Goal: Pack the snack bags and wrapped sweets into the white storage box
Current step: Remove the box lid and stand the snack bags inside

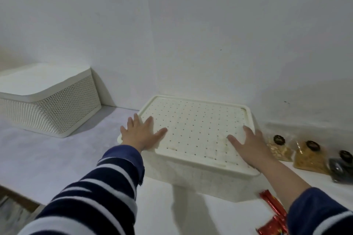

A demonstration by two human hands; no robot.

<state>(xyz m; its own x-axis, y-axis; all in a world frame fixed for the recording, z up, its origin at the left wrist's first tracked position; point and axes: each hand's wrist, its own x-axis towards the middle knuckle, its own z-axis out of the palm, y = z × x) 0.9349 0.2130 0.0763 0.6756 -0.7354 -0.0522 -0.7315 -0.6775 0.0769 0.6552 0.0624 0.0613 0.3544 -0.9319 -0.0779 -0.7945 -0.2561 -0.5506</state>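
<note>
Two flat hands — left hand (142, 133), right hand (246, 146) — are pressed, fingers spread, on the perforated lid (194, 129) of the white storage box (202, 181). Clear snack bags (307, 158) and red wrapped sweets (273, 213) are laid alongside; a lidded mesh basket (49, 108) is set well apart.

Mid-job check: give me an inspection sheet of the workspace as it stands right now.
Surface: pale tabletop, set against a wall.
Job's things: white storage box with its perforated lid on; three snack bags to its right, by the wall; red wrapped sweets in front, near the right sleeve. None packed yet.
Clutter: second white lidded basket at far left.
Grippers: left hand flat on the lid's left edge; right hand flat on its right side, fingers spread.
Cables: nothing seen.
Surroundings: plain white walls meeting in a corner.
</note>
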